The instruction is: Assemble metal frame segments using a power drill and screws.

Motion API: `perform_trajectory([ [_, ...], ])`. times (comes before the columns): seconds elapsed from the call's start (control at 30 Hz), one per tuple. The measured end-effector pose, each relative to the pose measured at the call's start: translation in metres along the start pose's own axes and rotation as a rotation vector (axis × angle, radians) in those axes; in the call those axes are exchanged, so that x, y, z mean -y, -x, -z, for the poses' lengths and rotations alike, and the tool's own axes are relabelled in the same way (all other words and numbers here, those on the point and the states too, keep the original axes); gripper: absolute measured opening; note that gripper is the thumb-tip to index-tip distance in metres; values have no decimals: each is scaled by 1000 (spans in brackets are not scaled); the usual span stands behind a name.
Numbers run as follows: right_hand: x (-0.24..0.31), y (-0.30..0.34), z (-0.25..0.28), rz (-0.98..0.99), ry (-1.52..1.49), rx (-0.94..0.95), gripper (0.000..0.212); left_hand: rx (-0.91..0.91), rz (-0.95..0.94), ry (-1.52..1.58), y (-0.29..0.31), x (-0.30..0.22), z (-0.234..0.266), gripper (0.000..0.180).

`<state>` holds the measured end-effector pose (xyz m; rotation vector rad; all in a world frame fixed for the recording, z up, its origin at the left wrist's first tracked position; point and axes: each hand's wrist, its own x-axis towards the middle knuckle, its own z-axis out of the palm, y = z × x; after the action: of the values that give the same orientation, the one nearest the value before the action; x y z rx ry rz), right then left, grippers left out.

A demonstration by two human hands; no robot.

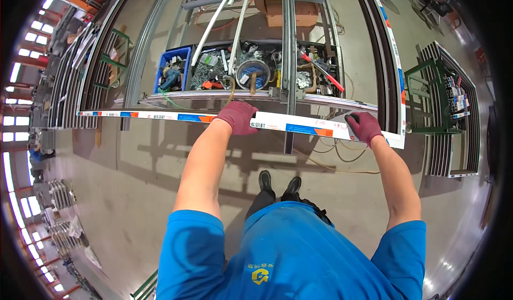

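Because the left gloved hand (238, 118) holds the front rail (278, 120) of the large metal frame (394, 51) near its middle, and the right gloved hand (365, 127) holds it close to the right corner, we judge that its left end, held by no hand, could dip or swing. We see this rail above the steel support beam (289, 43) but cannot tell whether they touch, so a sideways push may scrape it; the hose (342, 169) on the floor could also catch a shoe (265, 180).
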<state>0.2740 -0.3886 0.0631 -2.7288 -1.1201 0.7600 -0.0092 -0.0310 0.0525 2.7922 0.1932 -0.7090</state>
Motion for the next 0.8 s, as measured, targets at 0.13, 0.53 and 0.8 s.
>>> perform_trajectory([
  [0.13, -5, -2, -4, 0, 2, 1, 44, -3, 11, 16, -1, -1, -1, 52],
  [0.53, -10, -5, -6, -25, 14, -6, 49, -3, -21, 124, 1, -5, 10, 46],
  [0.8, -19, 2, -19, -38, 46, -40, 55, -43, -20, 81, 4, -14, -2, 42],
])
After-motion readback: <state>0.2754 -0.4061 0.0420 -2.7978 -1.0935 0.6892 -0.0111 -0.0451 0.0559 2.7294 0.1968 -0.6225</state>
